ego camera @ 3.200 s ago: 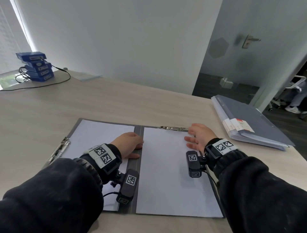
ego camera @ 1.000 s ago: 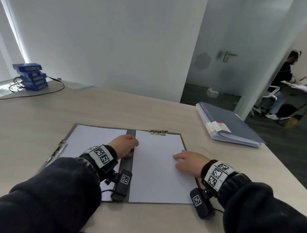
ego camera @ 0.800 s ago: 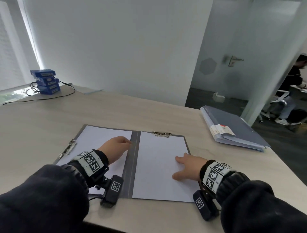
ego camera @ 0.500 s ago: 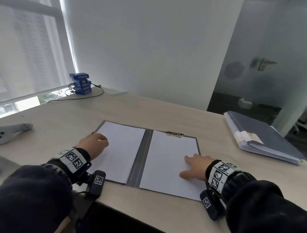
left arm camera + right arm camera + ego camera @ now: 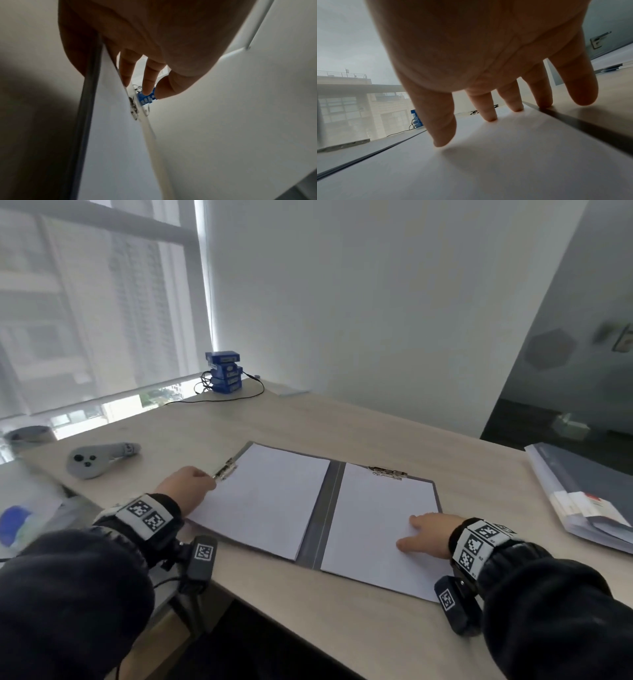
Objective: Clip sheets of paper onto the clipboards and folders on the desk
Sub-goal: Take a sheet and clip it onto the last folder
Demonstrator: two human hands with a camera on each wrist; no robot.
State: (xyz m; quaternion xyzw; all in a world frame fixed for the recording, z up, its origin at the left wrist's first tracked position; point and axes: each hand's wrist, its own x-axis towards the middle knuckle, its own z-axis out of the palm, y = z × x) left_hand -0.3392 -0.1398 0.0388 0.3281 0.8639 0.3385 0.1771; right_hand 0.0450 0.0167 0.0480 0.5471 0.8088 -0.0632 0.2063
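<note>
An open grey folder (image 5: 322, 518) lies on the desk with a white sheet on each half. The left sheet (image 5: 263, 498) sits under a metal clip (image 5: 225, 469) on the folder's left edge. The right sheet (image 5: 373, 525) sits under a clip (image 5: 387, 473) at its top. My left hand (image 5: 186, 484) rests at the folder's left edge, right beside the side clip (image 5: 133, 109), its fingers (image 5: 149, 86) loosely extended and holding nothing. My right hand (image 5: 424, 532) lies flat on the right sheet (image 5: 488, 162) near its right edge, fingertips (image 5: 489, 117) pressing down.
A stack of grey folders (image 5: 582, 491) lies at the desk's right edge. A grey controller (image 5: 99, 458) sits left of the folder. Blue boxes (image 5: 224, 371) with a black cable stand at the back by the window. The desk's near edge runs just below the folder.
My left hand slid from the folder's spine across the left sheet to the side clip. My right hand came down from the top clip and stays pressed on the right sheet. The head view swung left.
</note>
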